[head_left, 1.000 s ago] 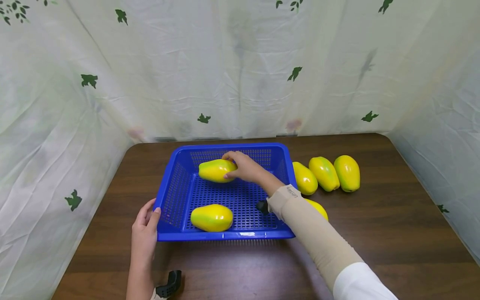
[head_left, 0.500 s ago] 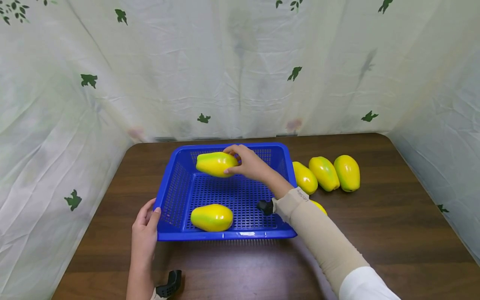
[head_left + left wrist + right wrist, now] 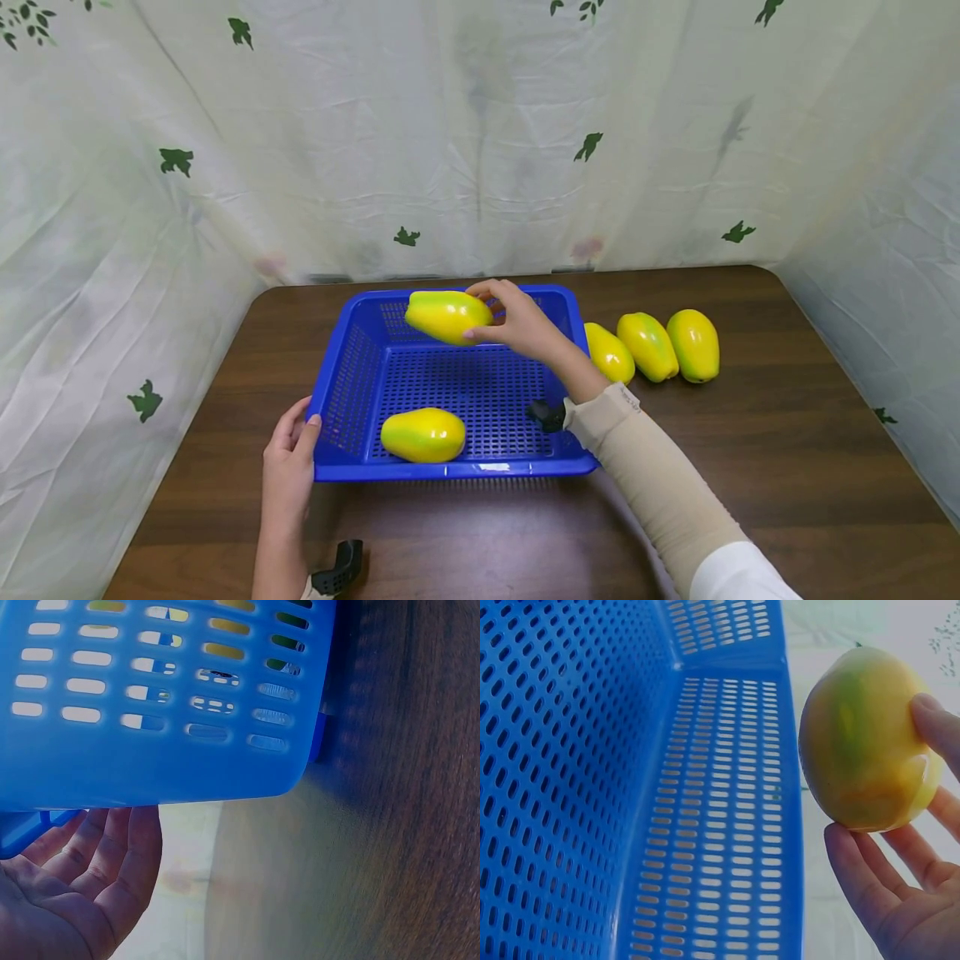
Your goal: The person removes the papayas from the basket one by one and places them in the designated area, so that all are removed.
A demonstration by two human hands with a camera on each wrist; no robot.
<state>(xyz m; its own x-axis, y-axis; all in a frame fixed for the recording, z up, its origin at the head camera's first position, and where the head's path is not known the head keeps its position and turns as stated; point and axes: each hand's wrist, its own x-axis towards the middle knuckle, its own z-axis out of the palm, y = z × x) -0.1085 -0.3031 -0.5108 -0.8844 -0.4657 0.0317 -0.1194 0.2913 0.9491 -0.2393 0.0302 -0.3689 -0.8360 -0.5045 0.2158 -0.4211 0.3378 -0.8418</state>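
Note:
My right hand [image 3: 517, 321] holds a yellow-green papaya [image 3: 446, 317] by one end, thumb on the near side and fingers on the far side. In the head view this papaya overlaps the back wall of the blue plastic basket [image 3: 480, 470]; in the right wrist view it shows above the rim. My left hand [image 3: 288, 458] grips the basket's left rim near the front corner, its fingers [image 3: 112, 862] curled at the outside in the left wrist view. Another papaya [image 3: 423, 435] lies on the basket floor near the front wall.
Several more papayas stand to the right of the basket on the brown wooden table [image 3: 787, 467], one [image 3: 609, 354] close against its side. A pale cloth [image 3: 480, 150] with green leaf shapes hangs behind and at both sides.
My right hand has lifted the papaya from the back of the basket floor, up and slightly right. My left hand and the other papaya in the basket have stayed put.

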